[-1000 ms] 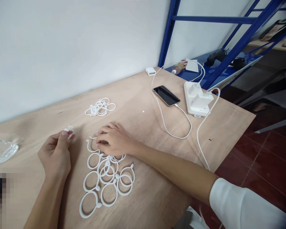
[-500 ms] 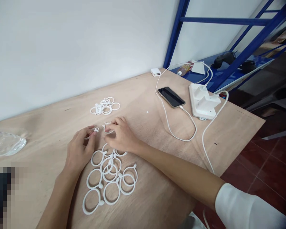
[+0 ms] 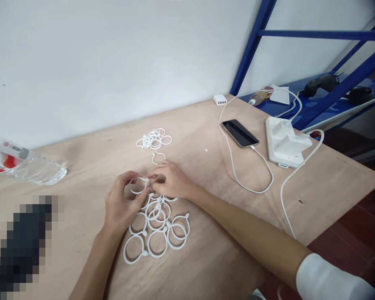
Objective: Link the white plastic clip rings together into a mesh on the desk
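Observation:
My left hand (image 3: 120, 206) pinches a white plastic curtain ring (image 3: 138, 193) between thumb and fingers, just above the table. At the ring's small knob, the fingertips of my right hand (image 3: 175, 181) close in from the right and meet those of the left. Exactly how they grip the knob is partly hidden. Just beyond my right hand lies a loose open ring (image 3: 153, 158). Several closed white rings (image 3: 158, 207) lie overlapping on the wood below both hands, some partly covered by the fingers. Farther back sits a small tangled pile of white rings (image 3: 146, 141).
A clear plastic bottle (image 3: 43, 168) lies on its side at left, near a dark blurred-out object (image 3: 21, 246). To the right are a phone (image 3: 240, 132) with a white cable, a power strip (image 3: 284, 143) and a white charger (image 3: 220, 99). A blue metal frame (image 3: 253, 46) stands behind.
My right hand has left the open ring on the table and moved toward me, to the ring in my left hand. The view has shifted left, bringing more of the bottle in.

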Motion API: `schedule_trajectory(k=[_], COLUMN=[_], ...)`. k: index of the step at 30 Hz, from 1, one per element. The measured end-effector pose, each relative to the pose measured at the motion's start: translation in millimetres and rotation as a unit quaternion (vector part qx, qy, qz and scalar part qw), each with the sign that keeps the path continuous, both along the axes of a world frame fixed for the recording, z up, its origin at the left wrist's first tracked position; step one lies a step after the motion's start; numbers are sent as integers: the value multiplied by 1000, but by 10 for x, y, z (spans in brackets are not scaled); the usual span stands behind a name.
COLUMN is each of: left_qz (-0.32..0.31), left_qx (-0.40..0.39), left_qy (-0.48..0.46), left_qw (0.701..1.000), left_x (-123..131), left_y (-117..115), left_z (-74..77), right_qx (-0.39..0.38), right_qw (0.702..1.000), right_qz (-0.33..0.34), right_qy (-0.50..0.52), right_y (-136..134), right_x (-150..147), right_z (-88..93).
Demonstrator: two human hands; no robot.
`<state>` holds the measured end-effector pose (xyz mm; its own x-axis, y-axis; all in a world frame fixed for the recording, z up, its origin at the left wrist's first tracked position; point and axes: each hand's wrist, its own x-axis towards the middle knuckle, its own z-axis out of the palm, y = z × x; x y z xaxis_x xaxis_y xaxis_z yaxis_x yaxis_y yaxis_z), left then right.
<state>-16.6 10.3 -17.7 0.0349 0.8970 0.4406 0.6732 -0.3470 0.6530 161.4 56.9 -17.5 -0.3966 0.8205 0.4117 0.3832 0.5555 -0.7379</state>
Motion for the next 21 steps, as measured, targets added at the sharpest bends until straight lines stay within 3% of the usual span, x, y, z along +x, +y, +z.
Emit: schedule_trajectory(k=[8, 14, 21], left_qz=[-38, -58, -26], left_qx=[-18, -164, -200], left_qy=[-73, -188, -171], left_qw=[996, 967, 965], left_x=[9, 22, -18], left_y=[0, 43, 73], left_z=[26, 99, 73], right_qx=[-51, -57, -43], right_qw=[995, 994, 996], right_qz=[22, -7, -3], right_qy=[83, 94, 74], right_y=[15, 6, 12], right_x=[27, 40, 57], right_z=[2, 37, 15])
